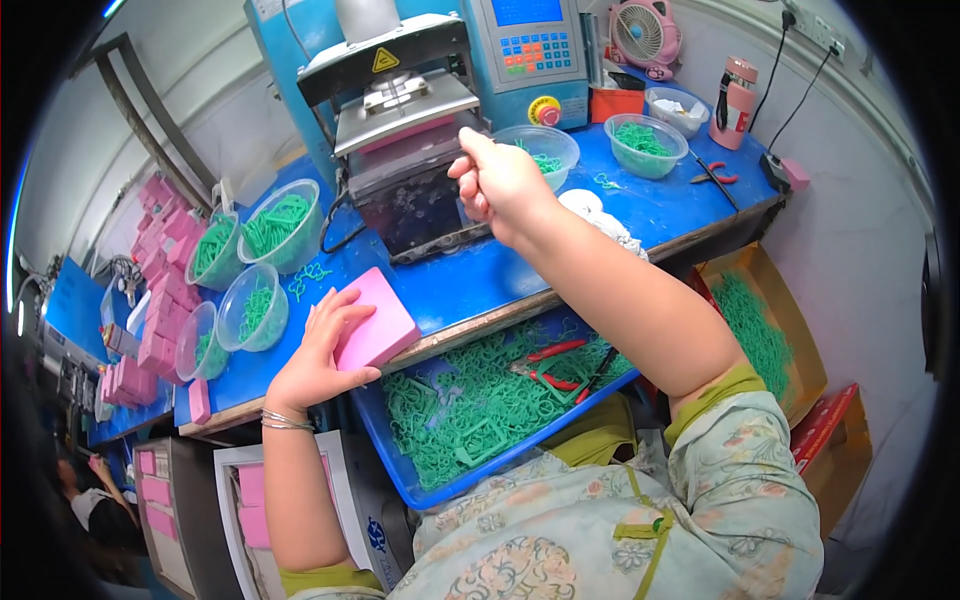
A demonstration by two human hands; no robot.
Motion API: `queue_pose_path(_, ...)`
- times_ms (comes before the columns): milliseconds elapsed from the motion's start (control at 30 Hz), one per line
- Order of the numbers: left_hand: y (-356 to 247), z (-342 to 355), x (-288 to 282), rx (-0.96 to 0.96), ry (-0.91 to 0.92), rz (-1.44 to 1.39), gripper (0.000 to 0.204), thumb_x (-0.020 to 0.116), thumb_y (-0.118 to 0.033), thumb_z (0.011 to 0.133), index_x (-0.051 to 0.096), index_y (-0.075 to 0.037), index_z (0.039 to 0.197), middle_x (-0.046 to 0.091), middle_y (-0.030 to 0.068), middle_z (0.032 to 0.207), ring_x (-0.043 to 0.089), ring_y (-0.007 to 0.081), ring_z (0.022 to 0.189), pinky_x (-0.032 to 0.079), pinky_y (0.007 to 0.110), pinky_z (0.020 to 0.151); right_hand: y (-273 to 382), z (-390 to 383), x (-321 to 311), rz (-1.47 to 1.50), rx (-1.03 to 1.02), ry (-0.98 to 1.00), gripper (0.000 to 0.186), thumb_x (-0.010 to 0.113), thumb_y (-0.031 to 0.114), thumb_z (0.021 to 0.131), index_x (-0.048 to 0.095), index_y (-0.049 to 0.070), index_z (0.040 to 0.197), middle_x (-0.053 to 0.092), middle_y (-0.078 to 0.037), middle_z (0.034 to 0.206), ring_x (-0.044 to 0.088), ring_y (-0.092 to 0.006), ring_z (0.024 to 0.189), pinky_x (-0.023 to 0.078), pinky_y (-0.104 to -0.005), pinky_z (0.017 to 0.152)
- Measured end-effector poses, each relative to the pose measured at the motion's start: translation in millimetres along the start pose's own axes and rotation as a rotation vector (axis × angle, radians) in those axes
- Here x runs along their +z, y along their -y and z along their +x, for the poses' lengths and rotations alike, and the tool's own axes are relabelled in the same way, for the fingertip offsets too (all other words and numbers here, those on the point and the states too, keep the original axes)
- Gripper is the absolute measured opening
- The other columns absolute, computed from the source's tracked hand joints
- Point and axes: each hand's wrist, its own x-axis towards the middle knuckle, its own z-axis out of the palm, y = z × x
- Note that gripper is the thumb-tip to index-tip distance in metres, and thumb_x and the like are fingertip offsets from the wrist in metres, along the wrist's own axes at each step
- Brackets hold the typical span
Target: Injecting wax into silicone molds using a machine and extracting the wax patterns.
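Observation:
My left hand grips a pink rectangular block at the front edge of the blue bench, its fingers over the top and the thumb along the near side. My right hand is raised in front of the blue press machine, fingers curled together; whatever they may hold is hidden. Behind that hand is the press's metal plate, with a strip of pink under it. A blue tray full of small green pieces lies below the bench edge, with red-handled cutters on top.
Clear plastic bowls of green pieces stand left and right. Stacked pink blocks fill the far left. A white cloth, red-handled pliers, a pink bottle and a fan are on the right.

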Motion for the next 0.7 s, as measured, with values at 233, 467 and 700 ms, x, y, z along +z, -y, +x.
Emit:
queue_pose_path(233, -60, 32, 29, -0.355, -0.126, 0.457, 0.096, 0.074, -0.048, 0.059, 0.030, -0.006, 0.134, 0.029, 0.0277, 0.135, 0.024, 0.0432, 0.128, 0.017, 0.049, 0.106, -2, 19, -4, 0.059, 0.169, 0.085, 0.039, 0.046, 0.035, 0.086, 0.046, 0.005, 0.061, 0.032, 0.000, 0.041, 0.026, -0.0107, 0.032, 0.020, -0.0262, 0.035)
queue_pose_path(467, -57, 33, 30, -0.361, -0.157, 0.506, 0.096, 0.072, -0.050, 0.061, 0.029, -0.006, 0.135, 0.029, 0.0284, 0.135, 0.028, 0.0431, 0.126, 0.019, 0.050, 0.105, -8, 20, -6, 0.130, 0.148, 0.188, 0.049, 0.044, 0.040, 0.087, 0.042, 0.009, 0.050, 0.028, 0.002, 0.037, 0.025, -0.0110, 0.030, 0.018, -0.0263, 0.034)
queue_pose_path(700, -59, 34, 33, -0.390, -0.133, 0.527, 0.096, 0.070, -0.052, 0.062, 0.028, -0.008, 0.137, 0.027, 0.0306, 0.136, 0.025, 0.0426, 0.128, 0.018, 0.049, 0.106, -3, 33, -8, 0.065, 0.155, 0.174, 0.040, 0.044, 0.035, 0.086, 0.042, 0.009, 0.057, 0.030, 0.000, 0.040, 0.026, -0.0111, 0.031, 0.019, -0.0272, 0.034)
